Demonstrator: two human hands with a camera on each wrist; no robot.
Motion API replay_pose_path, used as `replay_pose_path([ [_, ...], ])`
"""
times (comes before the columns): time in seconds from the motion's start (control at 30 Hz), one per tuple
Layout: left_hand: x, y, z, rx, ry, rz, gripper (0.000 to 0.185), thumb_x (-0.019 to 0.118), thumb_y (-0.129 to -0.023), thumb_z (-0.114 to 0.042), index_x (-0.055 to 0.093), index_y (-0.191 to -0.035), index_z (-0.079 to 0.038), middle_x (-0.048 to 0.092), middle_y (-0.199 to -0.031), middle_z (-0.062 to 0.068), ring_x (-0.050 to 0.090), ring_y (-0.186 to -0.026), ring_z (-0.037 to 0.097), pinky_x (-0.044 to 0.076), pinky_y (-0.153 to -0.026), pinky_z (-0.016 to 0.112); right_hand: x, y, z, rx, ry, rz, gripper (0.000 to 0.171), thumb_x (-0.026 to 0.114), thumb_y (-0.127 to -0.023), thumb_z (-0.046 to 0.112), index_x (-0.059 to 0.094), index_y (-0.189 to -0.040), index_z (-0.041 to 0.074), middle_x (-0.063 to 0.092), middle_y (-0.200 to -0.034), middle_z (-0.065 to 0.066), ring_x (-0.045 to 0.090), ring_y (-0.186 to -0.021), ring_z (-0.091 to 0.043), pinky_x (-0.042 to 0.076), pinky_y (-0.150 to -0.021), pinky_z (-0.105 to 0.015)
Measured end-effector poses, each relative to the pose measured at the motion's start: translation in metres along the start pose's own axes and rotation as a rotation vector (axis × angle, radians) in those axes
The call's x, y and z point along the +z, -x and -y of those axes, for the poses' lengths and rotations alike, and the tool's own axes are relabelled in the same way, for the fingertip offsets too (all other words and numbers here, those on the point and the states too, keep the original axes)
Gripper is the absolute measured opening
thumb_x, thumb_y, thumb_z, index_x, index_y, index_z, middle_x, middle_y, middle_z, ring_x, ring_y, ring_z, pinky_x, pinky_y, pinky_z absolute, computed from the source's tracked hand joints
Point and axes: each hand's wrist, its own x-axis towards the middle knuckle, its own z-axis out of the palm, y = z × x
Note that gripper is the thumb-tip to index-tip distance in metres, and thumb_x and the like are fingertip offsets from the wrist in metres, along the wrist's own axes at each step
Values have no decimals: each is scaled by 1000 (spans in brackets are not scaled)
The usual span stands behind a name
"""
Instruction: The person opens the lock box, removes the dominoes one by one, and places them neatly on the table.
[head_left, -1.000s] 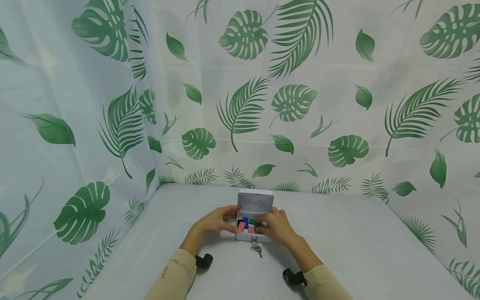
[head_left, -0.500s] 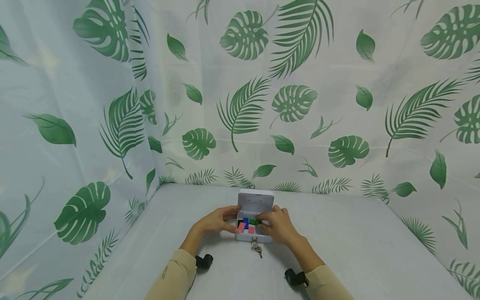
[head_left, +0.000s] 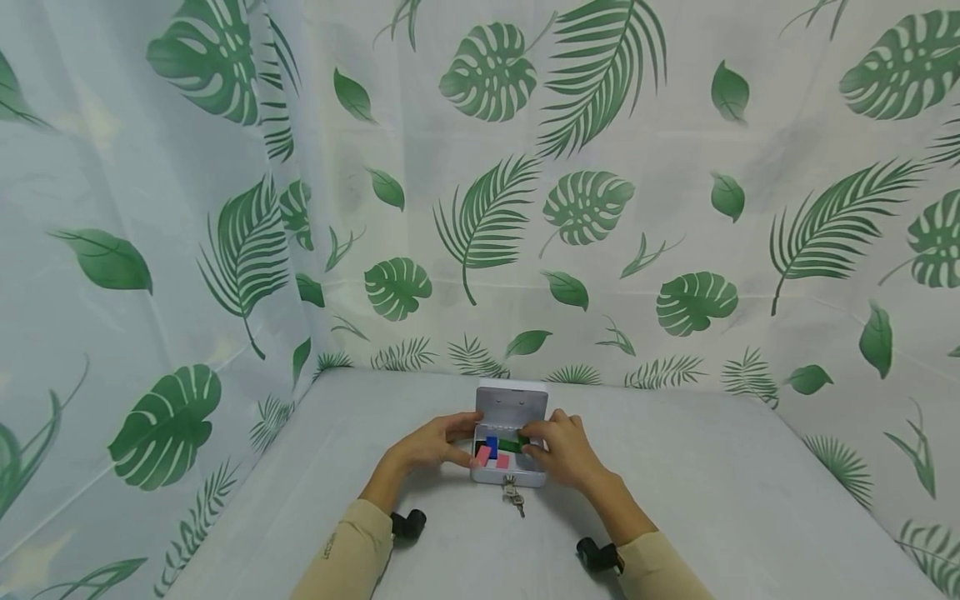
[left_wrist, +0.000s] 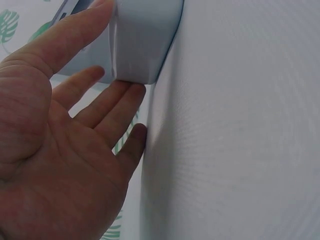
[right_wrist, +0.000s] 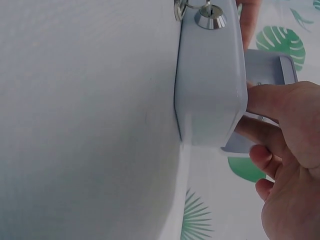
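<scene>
A small white metal cash box stands on the table with its lid raised. Inside lie a blue block, a pink block, another pink block and a long green block. My left hand holds the box's left end, its thumb near the front corner and its fingers toward the back. With thumb and forefinger inside the box's right end, my right hand pinches a small dark green block. In the right wrist view the box wall hides those fingertips.
A ring of keys hangs from the lock on the box's front. The white tabletop spreads around the box. Leaf-patterned curtains stand behind and at the left.
My right hand has shifted slightly right and back within the box, with the dark green block now at its fingertips. My left hand and the box stay in place.
</scene>
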Motion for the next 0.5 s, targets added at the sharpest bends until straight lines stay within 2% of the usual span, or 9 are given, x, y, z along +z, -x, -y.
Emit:
replay_pose_path([
  [0.23,0,1,-1,-5,2,-5,89,87,-84,-15,41,-160,-10,45,-163,11,47,-147,34,32,-124,57,-2,2,-2,-20,-7,-38,19,84,-87,14,82,-106,12,77,-97,1,39,-80,-13,30,-77,-37],
  [0.5,0,0,-1,-21,7,-5,88,87,-85,-17,41,-160,-12,45,-163,10,46,-148,34,31,-124,58,-4,2,-8,-35,-28,-65,23,85,-86,15,82,-109,12,79,-100,2,38,-80,-11,29,-77,-35],
])
